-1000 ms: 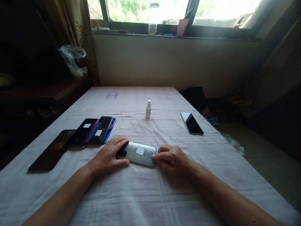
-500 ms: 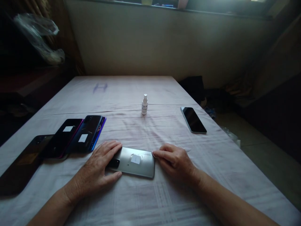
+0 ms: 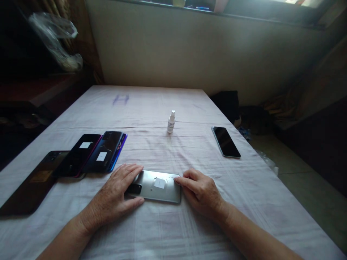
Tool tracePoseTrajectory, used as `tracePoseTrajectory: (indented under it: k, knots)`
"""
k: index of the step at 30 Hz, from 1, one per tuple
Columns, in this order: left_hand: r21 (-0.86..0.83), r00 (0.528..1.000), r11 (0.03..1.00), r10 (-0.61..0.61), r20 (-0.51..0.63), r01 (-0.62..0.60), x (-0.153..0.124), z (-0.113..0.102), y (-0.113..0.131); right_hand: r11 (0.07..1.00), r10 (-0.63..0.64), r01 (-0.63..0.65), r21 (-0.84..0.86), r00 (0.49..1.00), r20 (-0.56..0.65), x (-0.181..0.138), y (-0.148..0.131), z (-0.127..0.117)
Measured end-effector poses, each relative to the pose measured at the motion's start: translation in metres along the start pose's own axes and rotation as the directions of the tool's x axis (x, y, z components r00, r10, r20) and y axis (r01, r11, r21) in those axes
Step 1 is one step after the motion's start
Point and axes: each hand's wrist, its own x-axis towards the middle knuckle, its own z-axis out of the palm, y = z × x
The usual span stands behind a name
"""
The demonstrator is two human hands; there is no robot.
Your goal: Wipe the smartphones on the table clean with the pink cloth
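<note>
A silver smartphone [image 3: 165,194] lies back side up on the cloth, with a small white paper label [image 3: 159,183] on its back. My left hand [image 3: 115,191] is wrapped around its left end, by the dark camera block, fingers on the far edge and thumb on the near one. At the opposite end my right hand [image 3: 202,191] is closed, its fingers curled and the tips pinching the phone's upper right corner. Anything thin between those fingertips cannot be made out.
Several phones lie overlapping at left, among them a dark blue one [image 3: 108,144] and a brown-black one [image 3: 24,196]. A white spray bottle [image 3: 171,123] stands upright mid-table. Another phone [image 3: 226,142] lies screen up near the right edge of the cloth-covered table [image 3: 151,104].
The whole view has shifted slightly, moving everything a little to the right. My right fingertips have crept a bit further over the phone's corner; my left hand keeps its grip.
</note>
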Motion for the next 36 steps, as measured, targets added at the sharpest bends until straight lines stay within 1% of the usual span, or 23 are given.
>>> tracePoseTrajectory:
  k: [2,6,8,10,15,17,19,22,24,26,28,32,36]
  knots:
    - [-0.005,1.0,1.0,0.002,-0.002,-0.002,0.0,0.0,0.001,1.0,-0.025,0.025,0.007,1.0,0.003,-0.001,-0.001,-0.001]
    - [-0.005,1.0,1.0,-0.004,-0.01,0.004,-0.001,0.0,0.001,0.984,-0.173,0.166,0.067,0.979,0.104,-0.002,-0.003,-0.006]
    - [0.0,1.0,1.0,-0.01,-0.011,0.01,-0.001,0.0,0.001,0.976,-0.213,0.203,0.083,0.968,0.135,-0.002,-0.003,-0.007]
    - [0.006,1.0,1.0,-0.012,-0.01,0.012,-0.001,0.001,0.0,0.98,-0.194,0.186,0.072,0.974,0.12,-0.002,-0.002,-0.006]
    - [0.003,1.0,1.0,0.001,0.01,-0.001,0.001,-0.001,0.002,0.999,-0.028,0.028,-0.024,1.0,0.012,-0.002,0.004,0.004]
    - [-0.002,1.0,1.0,0.005,0.025,-0.005,0.001,-0.003,0.004,0.999,-0.003,0.003,-0.049,1.0,-0.001,-0.002,0.005,0.006]
    - [-0.004,0.999,1.0,0.004,0.032,-0.004,0.002,-0.004,0.005,0.998,-0.043,0.043,-0.038,0.999,0.006,-0.001,0.004,0.005]
    - [-0.007,1.0,1.0,-0.003,0.023,0.003,0.002,-0.004,0.005,0.988,-0.157,0.157,0.005,0.987,0.044,0.0,0.0,0.002]
    - [-0.009,1.0,1.0,-0.005,0.01,0.005,0.001,-0.003,0.004,0.983,-0.186,0.185,0.015,0.981,0.058,0.001,-0.001,0.001]
    - [-0.012,1.0,1.0,-0.007,0.001,0.007,0.001,-0.002,0.002,0.987,-0.163,0.163,-0.001,0.985,0.051,0.002,-0.001,0.002]
    - [-0.017,1.0,1.0,-0.004,-0.001,0.003,0.001,-0.002,0.001,0.993,-0.114,0.115,-0.034,0.993,0.037,0.005,0.0,0.005]
    - [-0.017,1.0,1.0,0.013,-0.025,-0.014,0.002,-0.001,0.0,0.99,0.015,-0.016,-0.144,1.0,-0.007,0.012,0.005,0.01]
    - [0.007,0.997,1.0,-0.012,-0.072,0.013,0.001,0.005,0.003,0.965,0.153,-0.153,-0.212,0.988,-0.017,0.018,0.002,0.006]
